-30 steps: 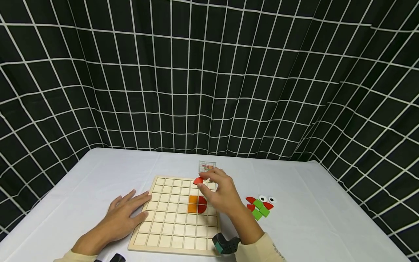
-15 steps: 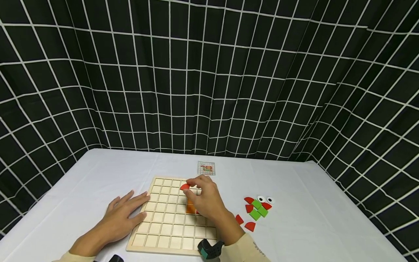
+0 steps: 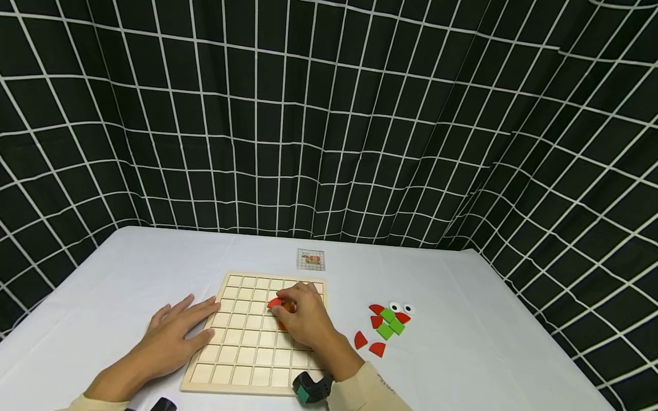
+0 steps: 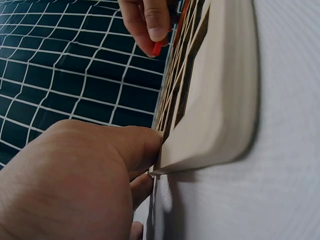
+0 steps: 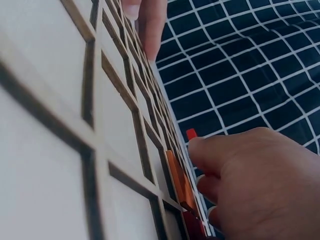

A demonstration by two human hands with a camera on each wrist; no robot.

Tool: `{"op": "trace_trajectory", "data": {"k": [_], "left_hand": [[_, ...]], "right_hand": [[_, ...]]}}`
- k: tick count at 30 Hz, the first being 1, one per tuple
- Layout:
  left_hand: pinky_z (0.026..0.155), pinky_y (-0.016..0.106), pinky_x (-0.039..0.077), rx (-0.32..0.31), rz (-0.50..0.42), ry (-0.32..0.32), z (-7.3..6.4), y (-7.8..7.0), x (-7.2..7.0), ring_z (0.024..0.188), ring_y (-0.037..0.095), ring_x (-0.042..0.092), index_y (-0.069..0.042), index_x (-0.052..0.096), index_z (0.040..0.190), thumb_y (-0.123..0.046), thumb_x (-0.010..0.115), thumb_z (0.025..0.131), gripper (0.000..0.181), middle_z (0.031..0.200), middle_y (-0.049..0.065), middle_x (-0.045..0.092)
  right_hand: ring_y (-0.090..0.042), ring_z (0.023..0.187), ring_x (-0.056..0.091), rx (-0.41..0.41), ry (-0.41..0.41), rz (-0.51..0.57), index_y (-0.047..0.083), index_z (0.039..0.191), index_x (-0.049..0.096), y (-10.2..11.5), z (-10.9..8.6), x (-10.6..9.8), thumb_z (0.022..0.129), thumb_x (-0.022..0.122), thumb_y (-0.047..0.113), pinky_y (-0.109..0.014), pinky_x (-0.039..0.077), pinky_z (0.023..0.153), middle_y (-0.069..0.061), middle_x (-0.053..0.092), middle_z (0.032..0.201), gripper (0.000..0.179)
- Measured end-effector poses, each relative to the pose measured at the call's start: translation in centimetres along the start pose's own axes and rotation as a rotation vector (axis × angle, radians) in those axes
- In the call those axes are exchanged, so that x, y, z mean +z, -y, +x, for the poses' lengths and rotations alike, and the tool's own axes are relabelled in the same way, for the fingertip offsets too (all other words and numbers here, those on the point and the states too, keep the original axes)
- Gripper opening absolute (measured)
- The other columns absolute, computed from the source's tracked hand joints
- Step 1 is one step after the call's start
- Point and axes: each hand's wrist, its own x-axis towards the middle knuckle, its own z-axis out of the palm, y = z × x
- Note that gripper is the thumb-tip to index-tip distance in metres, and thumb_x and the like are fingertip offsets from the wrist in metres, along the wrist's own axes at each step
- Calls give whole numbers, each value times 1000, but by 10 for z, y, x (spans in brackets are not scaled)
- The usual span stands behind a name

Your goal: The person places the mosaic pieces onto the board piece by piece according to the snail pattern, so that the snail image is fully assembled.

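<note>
My right hand [image 3: 308,319] pinches a red quarter-circle piece [image 3: 275,303] between thumb and fingers, over the middle of a pale wooden grid board [image 3: 233,374]. In the right wrist view the red piece [image 5: 191,133] stands out past the thumb, apart from the grid. Beneath the hand lie orange pieces [image 5: 177,182] and dark red ones [image 5: 193,225] set in the grid, partly hidden in the head view. My left hand [image 3: 167,337] rests at the board's left edge, its fingers fairly straight. Its thumb touches the rim [image 4: 200,145] in the left wrist view.
A small printed card [image 3: 311,260] lies beyond the board. To the right are several green squares [image 3: 389,324], loose red quarter-circles [image 3: 377,349] and two white eye discs [image 3: 394,307]. A black gridded curtain [image 3: 288,114] stands behind the white table [image 3: 462,342].
My right hand has moved left and down over the board with the red piece, now above the orange pieces. Two loose red pieces came out from behind the forearm. The left hand stays put.
</note>
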Motion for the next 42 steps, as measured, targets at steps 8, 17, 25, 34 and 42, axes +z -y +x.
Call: {"op": "trace_trajectory", "data": {"k": [8,17,25,34,42], "left_hand": [[104,65,6,-6,7,-5,1,0,0,136,46,25,-11,58,134,-28,63,93,45,143,8,48],[104,66,6,-6,6,2,0,1,-1,136,46,24,-11,58,134,-30,63,93,45,143,9,48],[104,65,7,-5,11,-1,-1,1,-1,136,46,25,-12,58,134,-29,63,93,44,143,8,48],[104,66,7,-1,20,-1,0,-1,-1,136,45,26,-12,59,133,-29,63,93,44,143,8,49],[103,66,8,16,12,-9,1,0,-1,136,46,26,-11,58,134,-28,63,93,45,143,9,49]], "right_hand": [[-14,96,50,3,25,-75,11,106,74,1,2,3,87,74,22,-32,43,86,8,62,100,22],[-11,91,45,11,73,-121,15,109,74,1,2,4,87,72,26,-32,39,83,8,59,100,25],[-12,90,45,22,74,-128,15,107,74,1,2,4,88,69,23,-31,40,81,8,57,98,21],[-13,88,45,29,35,-109,16,98,75,0,2,4,85,67,17,-29,40,76,8,55,93,15],[-14,87,42,5,-33,29,9,102,73,5,0,-4,88,65,16,-30,41,71,3,55,95,18]]}}
